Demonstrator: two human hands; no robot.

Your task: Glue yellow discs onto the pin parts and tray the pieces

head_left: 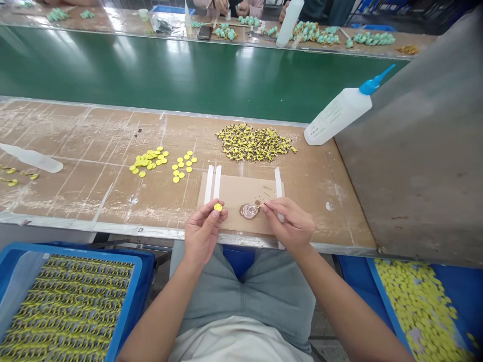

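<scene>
My left hand pinches a small round yellow disc between thumb and fingertips, its flat face turned up. My right hand is closed in a pinch on a tiny thin piece, too small to name. That piece's tip is at the right edge of a round puddle of whitish, glue-like stuff. The puddle lies on a cardboard sheet between my hands, with white tape strips at its sides. Beyond the sheet lies a heap of small yellow-and-dark pieces. Loose yellow discs lie to the left.
A white squeeze bottle with blue nozzle leans against a metal panel at right. Another bottle lies at far left. Blue trays hold yellow pieces and discs. Across the green belt, other people's hands work.
</scene>
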